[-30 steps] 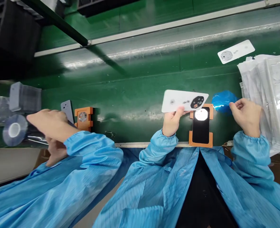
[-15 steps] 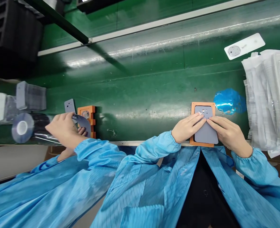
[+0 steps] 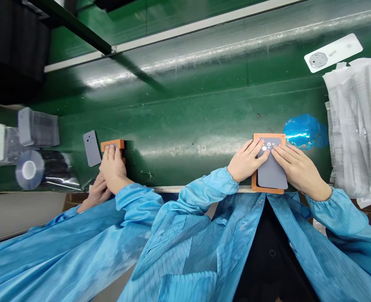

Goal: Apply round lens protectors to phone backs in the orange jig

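A grey phone back cover (image 3: 273, 173) with several camera holes near its top lies in an orange fixture (image 3: 269, 190) at the bench's front edge. Its lower right corner reaches over the fixture's side. My left hand (image 3: 246, 161) rests on the cover's upper left part, fingers stretched out beside the camera holes. From the other side, my right hand (image 3: 300, 170) lies with extended fingers along the cover's upper right edge. Both hands touch the cover without gripping it.
A blue film piece (image 3: 305, 132) lies right of the fixture, near stacked plastic trays (image 3: 355, 130) and a white strip (image 3: 333, 52). At left, a co-worker's hands (image 3: 113, 167) press on another orange fixture (image 3: 112, 144), near a grey cover (image 3: 92, 149) and a film roll (image 3: 30, 169).
My fingers have spread from the cover's middle toward its upper edges, uncovering the camera holes more. The co-worker's hands have brought a cover down onto the other fixture.
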`<state>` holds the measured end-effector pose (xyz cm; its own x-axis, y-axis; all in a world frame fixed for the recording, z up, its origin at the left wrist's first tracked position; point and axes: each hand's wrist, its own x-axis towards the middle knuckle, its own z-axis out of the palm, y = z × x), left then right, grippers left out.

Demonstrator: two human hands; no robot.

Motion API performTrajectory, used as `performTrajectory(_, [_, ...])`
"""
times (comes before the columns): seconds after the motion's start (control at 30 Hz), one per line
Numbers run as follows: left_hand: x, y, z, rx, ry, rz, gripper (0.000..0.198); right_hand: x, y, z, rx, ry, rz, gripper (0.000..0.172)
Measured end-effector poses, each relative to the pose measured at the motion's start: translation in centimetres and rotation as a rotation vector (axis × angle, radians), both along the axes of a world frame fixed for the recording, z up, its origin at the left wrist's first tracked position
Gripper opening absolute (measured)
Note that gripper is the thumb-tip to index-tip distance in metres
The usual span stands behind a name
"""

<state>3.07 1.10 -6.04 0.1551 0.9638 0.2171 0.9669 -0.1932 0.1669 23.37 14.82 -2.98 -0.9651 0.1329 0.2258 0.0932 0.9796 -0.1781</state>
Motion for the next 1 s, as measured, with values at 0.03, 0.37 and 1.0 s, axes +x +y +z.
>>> performTrajectory(0.03, [0.0,0.1,-0.1,0.011,0.013,0.0,0.035,-0.2,-0.1,-0.1,-0.003,-0.024,0.0,0.05])
performTrajectory(0.37, [0.6,-0.3,0.0,-0.014,-0.008,0.007,0.04,-0.9,-1.1,-0.2,-0.002,-0.082,-0.062,0.061])
performTrajectory(1.0, [1.9,-2.6,1.0,-0.092,-0.062,0.03,0.049,1.0,-3.1,-0.3,-0.036,-0.113,-0.131,0.07])
